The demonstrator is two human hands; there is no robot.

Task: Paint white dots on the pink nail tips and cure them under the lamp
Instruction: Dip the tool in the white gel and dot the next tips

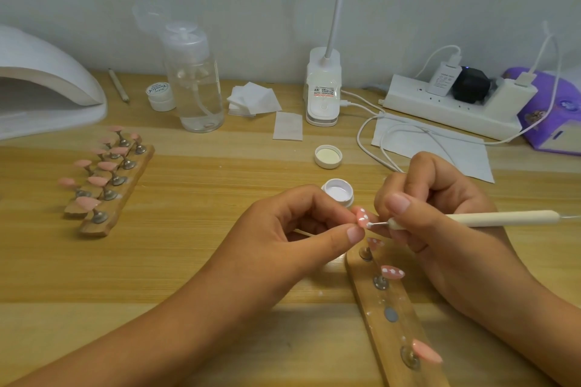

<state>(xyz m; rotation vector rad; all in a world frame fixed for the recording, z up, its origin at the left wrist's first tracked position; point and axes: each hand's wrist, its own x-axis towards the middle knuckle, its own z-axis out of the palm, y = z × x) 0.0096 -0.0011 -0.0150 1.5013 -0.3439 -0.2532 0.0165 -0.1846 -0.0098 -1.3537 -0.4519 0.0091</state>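
A home nail-art corner: a wooden bench (188,261) against a plain wall, a white curing lamp (47,85) at upper left, racks of pink nail tips (103,176), and a loaded power strip (446,107) at upper right.

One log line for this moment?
step: dotting | left hand: pinches pink nail tip | right hand: grips dotting tool, point at tip | paint pot: open | cure: not yet
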